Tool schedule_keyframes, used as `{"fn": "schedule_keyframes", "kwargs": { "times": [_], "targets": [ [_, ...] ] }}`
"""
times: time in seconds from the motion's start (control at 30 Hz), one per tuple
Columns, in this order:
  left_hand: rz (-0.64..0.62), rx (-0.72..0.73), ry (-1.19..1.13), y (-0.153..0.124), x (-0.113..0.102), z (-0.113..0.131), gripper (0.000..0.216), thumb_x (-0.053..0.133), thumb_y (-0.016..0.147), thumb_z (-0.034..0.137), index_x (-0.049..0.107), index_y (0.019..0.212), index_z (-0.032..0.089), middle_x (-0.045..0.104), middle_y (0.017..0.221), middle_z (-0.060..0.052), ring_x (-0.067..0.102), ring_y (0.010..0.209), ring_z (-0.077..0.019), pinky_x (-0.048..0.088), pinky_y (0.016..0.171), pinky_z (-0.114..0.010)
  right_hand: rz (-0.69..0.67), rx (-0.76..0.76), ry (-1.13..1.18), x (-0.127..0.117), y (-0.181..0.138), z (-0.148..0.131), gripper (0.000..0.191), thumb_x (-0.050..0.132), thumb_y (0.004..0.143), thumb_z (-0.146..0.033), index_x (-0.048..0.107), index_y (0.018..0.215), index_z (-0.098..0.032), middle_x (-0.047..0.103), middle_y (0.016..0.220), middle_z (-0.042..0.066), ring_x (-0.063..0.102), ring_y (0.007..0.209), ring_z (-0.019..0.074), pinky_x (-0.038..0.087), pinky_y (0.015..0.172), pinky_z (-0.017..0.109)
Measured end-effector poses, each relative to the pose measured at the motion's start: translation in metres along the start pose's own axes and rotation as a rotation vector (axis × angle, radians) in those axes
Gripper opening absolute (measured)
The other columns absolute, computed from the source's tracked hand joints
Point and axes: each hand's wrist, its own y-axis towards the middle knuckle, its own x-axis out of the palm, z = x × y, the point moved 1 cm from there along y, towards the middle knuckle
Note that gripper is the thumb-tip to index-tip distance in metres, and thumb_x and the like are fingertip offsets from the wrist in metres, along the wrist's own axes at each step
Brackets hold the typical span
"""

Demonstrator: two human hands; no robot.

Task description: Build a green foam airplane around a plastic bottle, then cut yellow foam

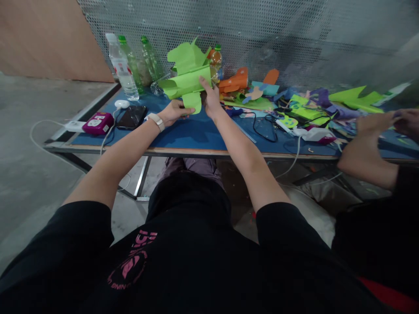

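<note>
A bright green paper figure (188, 80), with a rolled tube-like middle and cut-out flaps, is held up over the blue table between my hands. My left hand (176, 112) pinches the lower flap at its edge. Around the tube's right end goes my right hand (210, 97), with fingers along the paper and part of them hidden behind it. Just behind the figure stands a bottle of orange liquid (216, 57). An orange paper tube figure (234, 81) lies to the right of my right hand.
Left on the table (193, 135) are bottles (126, 74), a black phone (132, 117) and a purple power socket (98, 123) with a cable. Paper scraps (304, 109) and a glue gun (234, 112) lie right. A co-worker's hand (407, 122) is at far right. Perforated metal (245, 26) stands behind.
</note>
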Motion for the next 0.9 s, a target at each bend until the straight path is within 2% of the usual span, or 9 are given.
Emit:
{"fn": "schedule_keyframes", "kwargs": {
  "times": [0.1, 0.2, 0.27, 0.43, 0.5, 0.57, 0.7, 0.8, 0.9],
  "targets": [
    [-0.011, 0.002, -0.001, -0.001, 0.001, 0.001, 0.038, 0.116, 0.097, -0.002, 0.086, 0.08, 0.013, 0.077, 0.074, -0.005, 0.065, 0.061, -0.0131, 0.046, 0.06, -0.025, 0.02, -0.013, 0.004, 0.002, -0.003, -0.003, 0.102, 0.114, 0.019, -0.101, 0.075, 0.097, -0.05, 0.099, 0.107, -0.006, 0.063, 0.18, 0.0315, 0.057, 0.148, 0.055],
    [-0.011, 0.0, 0.001, -0.004, 0.004, 0.005, 0.042, 0.116, 0.097, -0.001, 0.082, 0.077, 0.014, 0.074, 0.071, -0.005, 0.064, 0.058, -0.0131, 0.045, 0.056, -0.024, 0.009, -0.043, 0.003, -0.002, 0.0, -0.001, 0.104, 0.117, 0.026, -0.1, 0.081, 0.106, -0.045, 0.101, 0.122, -0.005, 0.069, 0.175, 0.0322, 0.057, 0.15, 0.054],
    [-0.019, 0.008, -0.001, -0.007, 0.006, 0.008, 0.045, 0.118, 0.096, 0.0, 0.08, 0.077, 0.015, 0.073, 0.071, -0.004, 0.064, 0.057, -0.0129, 0.044, 0.054, -0.024, 0.017, -0.044, -0.007, -0.003, 0.0, -0.001, 0.107, 0.117, 0.026, -0.1, 0.083, 0.109, -0.043, 0.101, 0.125, -0.003, 0.07, 0.173, 0.0327, 0.059, 0.149, 0.054],
    [-0.041, 0.021, -0.011, -0.01, 0.009, 0.013, 0.05, 0.119, 0.096, 0.001, 0.075, 0.078, 0.017, 0.07, 0.07, -0.003, 0.063, 0.055, -0.0135, 0.049, 0.056, -0.026, 0.003, -0.045, -0.066, 0.001, -0.005, -0.004, 0.098, 0.112, 0.046, -0.108, 0.081, 0.11, -0.041, 0.1, 0.118, -0.001, 0.068, 0.178, 0.031, 0.055, 0.153, 0.053],
    [-0.035, 0.012, -0.006, -0.01, 0.008, 0.012, 0.048, 0.118, 0.097, 0.001, 0.076, 0.079, 0.017, 0.071, 0.071, -0.004, 0.064, 0.056, -0.0138, 0.05, 0.058, -0.027, 0.004, -0.056, -0.065, 0.002, -0.004, -0.003, 0.097, 0.111, 0.049, -0.109, 0.08, 0.107, -0.039, 0.098, 0.111, 0.0, 0.069, 0.176, 0.032, 0.055, 0.153, 0.054],
    [-0.027, 0.001, 0.006, -0.009, 0.007, 0.011, 0.045, 0.118, 0.097, 0.001, 0.078, 0.08, 0.016, 0.072, 0.072, -0.005, 0.064, 0.057, -0.0143, 0.05, 0.058, -0.026, 0.009, -0.059, -0.042, 0.0, 0.001, 0.0, 0.101, 0.114, 0.042, -0.107, 0.08, 0.107, -0.038, 0.097, 0.107, -0.001, 0.071, 0.174, 0.0327, 0.055, 0.152, 0.054],
    [-0.023, -0.006, 0.024, -0.008, 0.007, 0.009, 0.046, 0.122, 0.094, 0.005, 0.079, 0.081, 0.017, 0.07, 0.071, -0.004, 0.064, 0.059, -0.0156, 0.049, 0.058, -0.026, 0.026, -0.055, 0.011, -0.006, 0.012, 0.009, 0.109, 0.119, 0.027, -0.1, 0.082, 0.109, -0.04, 0.1, 0.111, -0.003, 0.068, 0.174, 0.0314, 0.051, 0.155, 0.052],
    [-0.024, 0.004, 0.023, -0.008, 0.008, 0.009, 0.05, 0.126, 0.093, 0.01, 0.078, 0.08, 0.017, 0.07, 0.07, -0.003, 0.063, 0.057, -0.0147, 0.044, 0.055, -0.025, 0.034, -0.061, 0.028, -0.01, 0.017, 0.014, 0.106, 0.122, 0.029, -0.096, 0.083, 0.11, -0.039, 0.101, 0.117, -0.005, 0.069, 0.172, 0.0322, 0.05, 0.156, 0.052],
    [-0.019, -0.002, 0.027, -0.008, 0.008, 0.009, 0.051, 0.128, 0.093, 0.014, 0.079, 0.08, 0.016, 0.072, 0.071, -0.004, 0.062, 0.057, -0.0139, 0.041, 0.054, -0.024, 0.025, -0.071, 0.022, -0.013, 0.018, 0.017, 0.103, 0.122, 0.03, -0.096, 0.083, 0.106, -0.038, 0.1, 0.11, -0.005, 0.074, 0.166, 0.03, 0.055, 0.152, 0.048]
  ]
}}
